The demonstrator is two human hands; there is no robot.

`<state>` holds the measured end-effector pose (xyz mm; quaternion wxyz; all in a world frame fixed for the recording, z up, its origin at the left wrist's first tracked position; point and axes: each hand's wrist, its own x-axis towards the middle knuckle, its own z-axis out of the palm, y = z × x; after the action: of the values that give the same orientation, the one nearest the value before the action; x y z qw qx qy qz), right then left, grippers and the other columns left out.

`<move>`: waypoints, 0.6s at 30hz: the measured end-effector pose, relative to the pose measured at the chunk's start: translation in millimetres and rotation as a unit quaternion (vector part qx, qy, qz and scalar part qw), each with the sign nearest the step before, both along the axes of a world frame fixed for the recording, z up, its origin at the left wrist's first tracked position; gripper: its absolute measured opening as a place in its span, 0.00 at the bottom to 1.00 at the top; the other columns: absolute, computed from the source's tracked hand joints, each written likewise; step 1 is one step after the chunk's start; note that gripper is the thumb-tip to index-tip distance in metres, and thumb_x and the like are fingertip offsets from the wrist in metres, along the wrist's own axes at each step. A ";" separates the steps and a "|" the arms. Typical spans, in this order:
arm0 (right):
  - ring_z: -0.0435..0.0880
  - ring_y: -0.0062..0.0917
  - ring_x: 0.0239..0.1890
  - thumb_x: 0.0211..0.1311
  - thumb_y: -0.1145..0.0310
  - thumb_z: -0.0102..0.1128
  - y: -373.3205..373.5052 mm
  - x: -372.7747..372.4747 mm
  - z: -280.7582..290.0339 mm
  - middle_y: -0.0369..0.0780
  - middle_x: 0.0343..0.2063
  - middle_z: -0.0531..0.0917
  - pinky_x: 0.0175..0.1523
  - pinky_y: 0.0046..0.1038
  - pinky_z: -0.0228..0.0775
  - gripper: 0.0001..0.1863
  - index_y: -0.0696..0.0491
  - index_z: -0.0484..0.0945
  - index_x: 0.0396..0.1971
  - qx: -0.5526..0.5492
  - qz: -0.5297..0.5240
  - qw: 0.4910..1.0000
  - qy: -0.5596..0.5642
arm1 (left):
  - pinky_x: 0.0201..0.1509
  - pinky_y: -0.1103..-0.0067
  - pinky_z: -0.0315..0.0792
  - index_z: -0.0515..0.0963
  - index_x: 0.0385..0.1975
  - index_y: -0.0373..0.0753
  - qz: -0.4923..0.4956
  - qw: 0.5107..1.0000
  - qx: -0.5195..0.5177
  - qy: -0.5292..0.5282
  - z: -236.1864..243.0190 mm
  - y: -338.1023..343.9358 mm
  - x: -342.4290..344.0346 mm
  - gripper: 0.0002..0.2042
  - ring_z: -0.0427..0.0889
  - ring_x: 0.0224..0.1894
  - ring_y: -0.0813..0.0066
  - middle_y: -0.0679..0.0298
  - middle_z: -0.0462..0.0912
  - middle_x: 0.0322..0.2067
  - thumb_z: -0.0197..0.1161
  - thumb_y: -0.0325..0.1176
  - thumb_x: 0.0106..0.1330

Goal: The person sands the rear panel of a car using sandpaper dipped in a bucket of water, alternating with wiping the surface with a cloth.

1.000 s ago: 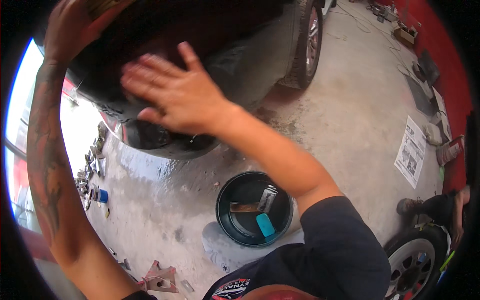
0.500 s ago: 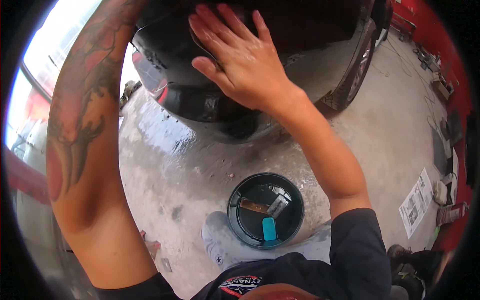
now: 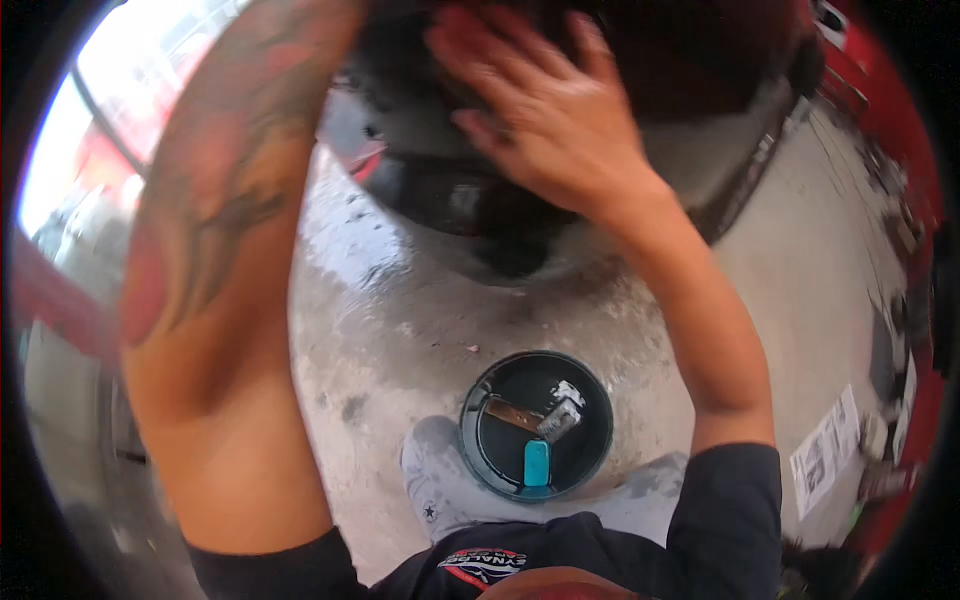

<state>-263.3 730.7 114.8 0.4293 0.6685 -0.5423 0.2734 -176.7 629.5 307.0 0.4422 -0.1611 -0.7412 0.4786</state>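
Observation:
My right hand [image 3: 550,110] lies with spread fingers against the wet, glossy black body of a car [image 3: 440,190], near its lower corner. The fingertips are blurred and partly lost in shadow. My left forearm [image 3: 230,200] reaches up along the left and leaves the picture at the top, so the left hand is out of sight. Below the car, between my legs, a round dark tub [image 3: 467,430] holds water. Inside it are a teal block [image 3: 537,463], a brown flat strip [image 3: 512,414] and a grey block [image 3: 560,420].
The concrete floor [image 3: 380,330] is wet beneath the car. A printed sheet [image 3: 826,450] lies at the right, beside assorted items along a red wall [image 3: 925,200]. A red bar [image 3: 60,300] crosses the far left.
The view has shifted, so the car and both arms appear farther right. My right hand stays spread on the car body, blurred now. The tub's contents look the same.

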 end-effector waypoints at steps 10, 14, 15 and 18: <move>0.58 0.27 0.75 0.66 0.57 0.55 -19.0 7.9 1.8 0.29 0.74 0.60 0.75 0.50 0.42 0.35 0.38 0.59 0.73 -0.034 -0.015 0.999 0.020 | 0.57 0.65 0.69 0.84 0.43 0.54 0.023 0.997 0.071 -0.021 3.9 1.9 9.1 0.23 0.79 0.53 0.65 0.62 0.81 0.47 0.70 0.56 0.49; 0.59 0.26 0.74 0.64 0.60 0.58 -15.8 6.0 0.4 0.29 0.73 0.61 0.75 0.50 0.43 0.37 0.38 0.59 0.73 -0.074 0.027 0.997 0.017 | 0.57 0.65 0.69 0.84 0.42 0.54 0.028 0.994 0.101 -0.024 3.1 0.0 7.5 0.23 0.79 0.54 0.65 0.62 0.81 0.47 0.70 0.58 0.49; 0.59 0.27 0.74 0.62 0.62 0.59 -12.1 5.4 -1.1 0.30 0.73 0.61 0.75 0.50 0.43 0.37 0.39 0.60 0.73 -0.081 0.024 0.996 0.019 | 0.57 0.64 0.69 0.84 0.42 0.54 0.025 0.995 0.092 -0.020 2.9 0.3 7.4 0.23 0.79 0.53 0.65 0.62 0.81 0.46 0.70 0.58 0.49; 0.59 0.29 0.75 0.63 0.61 0.59 -10.4 4.4 -2.4 0.30 0.73 0.61 0.75 0.50 0.44 0.37 0.40 0.60 0.73 -0.066 0.023 0.997 0.012 | 0.57 0.64 0.69 0.84 0.41 0.54 0.030 0.995 0.091 -0.018 4.2 2.4 10.4 0.22 0.79 0.53 0.65 0.62 0.81 0.46 0.70 0.57 0.48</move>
<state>-258.9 720.3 112.4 0.4722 0.6546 -0.5022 0.3104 -166.4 631.9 311.1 0.4271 -0.1063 -0.7938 0.4196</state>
